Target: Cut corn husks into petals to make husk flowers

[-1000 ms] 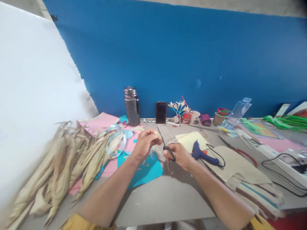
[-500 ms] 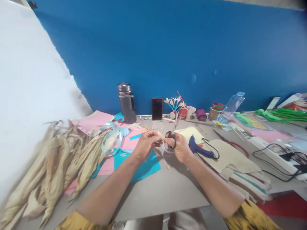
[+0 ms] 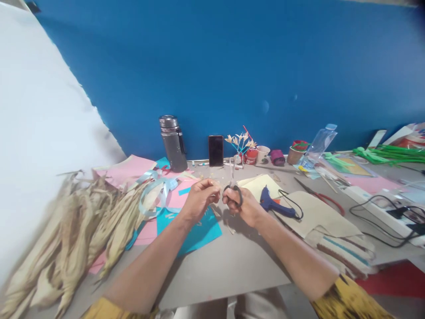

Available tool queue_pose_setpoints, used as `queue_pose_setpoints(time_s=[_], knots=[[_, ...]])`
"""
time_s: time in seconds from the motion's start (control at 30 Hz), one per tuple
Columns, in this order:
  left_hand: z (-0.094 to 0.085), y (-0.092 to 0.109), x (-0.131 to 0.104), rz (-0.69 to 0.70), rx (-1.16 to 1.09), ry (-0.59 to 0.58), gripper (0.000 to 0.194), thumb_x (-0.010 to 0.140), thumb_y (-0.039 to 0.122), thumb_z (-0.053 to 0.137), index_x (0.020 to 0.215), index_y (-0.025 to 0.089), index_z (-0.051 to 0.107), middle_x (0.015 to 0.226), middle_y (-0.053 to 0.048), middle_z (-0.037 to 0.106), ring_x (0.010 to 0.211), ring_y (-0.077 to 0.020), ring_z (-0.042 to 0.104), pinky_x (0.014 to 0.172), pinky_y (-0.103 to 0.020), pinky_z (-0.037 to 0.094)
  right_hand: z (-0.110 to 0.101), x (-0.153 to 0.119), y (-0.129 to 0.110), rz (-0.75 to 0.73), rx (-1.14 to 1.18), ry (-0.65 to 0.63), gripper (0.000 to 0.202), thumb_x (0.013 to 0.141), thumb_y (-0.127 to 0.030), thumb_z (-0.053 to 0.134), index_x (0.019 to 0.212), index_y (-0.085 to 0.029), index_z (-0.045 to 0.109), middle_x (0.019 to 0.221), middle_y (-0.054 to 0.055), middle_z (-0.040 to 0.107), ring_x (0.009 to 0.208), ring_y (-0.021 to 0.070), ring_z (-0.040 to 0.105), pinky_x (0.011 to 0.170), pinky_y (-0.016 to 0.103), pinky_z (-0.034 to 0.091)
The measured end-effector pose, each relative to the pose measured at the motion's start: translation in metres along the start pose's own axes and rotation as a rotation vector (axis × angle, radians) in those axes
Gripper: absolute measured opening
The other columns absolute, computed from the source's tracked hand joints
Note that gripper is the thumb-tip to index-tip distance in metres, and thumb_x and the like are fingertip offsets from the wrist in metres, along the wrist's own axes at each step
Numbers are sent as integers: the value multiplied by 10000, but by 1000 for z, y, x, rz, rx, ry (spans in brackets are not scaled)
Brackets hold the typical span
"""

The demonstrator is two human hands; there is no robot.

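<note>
My right hand (image 3: 245, 204) is closed around the black handles of a pair of scissors (image 3: 237, 195), whose blades point up and away from me. Just to the left, my left hand (image 3: 202, 199) pinches a small pale piece of dried husk (image 3: 217, 185) at the fingertips; most of it is hidden by the fingers. A narrow gap separates the two hands. Beneath the left one lies a blue paper sheet (image 3: 202, 235) with small pale scraps on it. Beyond the hands stand several pale husk flowers (image 3: 241, 141) on blue stems.
Dried corn husks (image 3: 73, 239) are heaped at left, beside curled light-blue ribbon (image 3: 142, 199). A flask (image 3: 174, 148) and a phone (image 3: 215, 150) stand at the back. To the right are a blue glue gun (image 3: 277, 207), pliers (image 3: 327, 199), a folded cloth (image 3: 315, 217) and a power strip (image 3: 381, 212).
My hands have drawn slightly apart, and the pale piece between them shows less. The scissors have turned more upright. More pale scraps appear on the blue sheet.
</note>
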State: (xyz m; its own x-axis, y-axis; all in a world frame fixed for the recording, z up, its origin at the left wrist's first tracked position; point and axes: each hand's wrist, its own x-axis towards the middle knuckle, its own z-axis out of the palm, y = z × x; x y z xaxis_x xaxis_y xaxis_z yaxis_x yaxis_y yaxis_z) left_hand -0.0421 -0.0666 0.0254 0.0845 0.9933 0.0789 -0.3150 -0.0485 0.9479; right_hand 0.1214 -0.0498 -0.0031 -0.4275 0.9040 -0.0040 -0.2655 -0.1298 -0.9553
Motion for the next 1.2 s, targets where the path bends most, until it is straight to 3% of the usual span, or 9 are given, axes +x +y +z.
queue_pose_setpoints(time_s=[0.1,0.3,0.67,0.93,1.2], knots=[[-2,3,2,-18,2,102,216,626,260,757,620,160,566,612,20,568,533,-101,542,562,-248,431,0,-2,3,-124,-316,-8,516,777,-654,664,709,-143,675,649,23,588,516,87,375,477,240,257],[-7,4,5,-17,-1,186,196,602,250,732,607,153,562,634,7,603,504,-82,535,541,-230,422,0,-6,3,-96,-605,-56,544,802,-665,598,644,-149,660,597,14,571,555,113,456,514,231,325],[-6,2,6,5,40,241,172,596,228,708,583,157,552,571,17,577,484,-91,537,523,-238,425,4,-7,1,-70,-713,-53,455,803,-565,646,595,-161,621,562,12,597,509,115,474,491,234,335],[-5,4,5,-11,36,255,192,578,230,715,571,156,537,561,19,572,483,-92,545,517,-232,427,2,-4,4,-71,-725,-35,467,776,-573,665,551,-168,610,498,-2,540,480,113,427,472,241,304],[-5,6,4,-14,60,254,143,573,222,699,576,146,578,572,5,587,486,-97,549,516,-236,426,4,-7,1,-42,-706,-47,435,793,-548,659,597,-163,610,552,3,591,503,107,447,481,224,311]])
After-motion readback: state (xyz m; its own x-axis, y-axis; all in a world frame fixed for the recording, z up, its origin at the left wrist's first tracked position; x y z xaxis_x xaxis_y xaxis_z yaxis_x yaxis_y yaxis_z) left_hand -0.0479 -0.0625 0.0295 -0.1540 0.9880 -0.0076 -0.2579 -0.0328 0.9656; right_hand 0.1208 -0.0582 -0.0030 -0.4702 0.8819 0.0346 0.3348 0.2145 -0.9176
